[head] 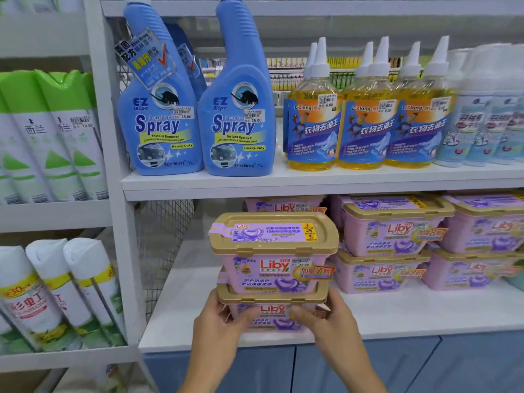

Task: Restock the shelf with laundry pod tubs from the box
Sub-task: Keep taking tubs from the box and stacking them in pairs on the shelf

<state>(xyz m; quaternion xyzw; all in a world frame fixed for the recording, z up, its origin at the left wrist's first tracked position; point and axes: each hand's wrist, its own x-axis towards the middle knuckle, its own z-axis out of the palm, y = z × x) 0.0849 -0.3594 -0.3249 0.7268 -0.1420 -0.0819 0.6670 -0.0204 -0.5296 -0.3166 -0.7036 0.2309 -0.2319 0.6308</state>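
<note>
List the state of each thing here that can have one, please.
Upper lilac plastic tub with gold lid: closed, stacked on the lower tub.
Lower lilac tub: closed, held by both hands.
Left hand: gripping.
Right hand: gripping.
Blue spray bottles: upright, capped.
Yellow oil-remover bottles: upright, capped.

Bright, even, diffuse light fills the scene, with only a soft shadow beneath the upper shelf board and almost no glare. Wide-angle distortion bends the shelf post and tilts the cans at 9 o'clock. Focus is sharpest centrally; the bottles at 3 o'clock look washed out and smeared.
</note>
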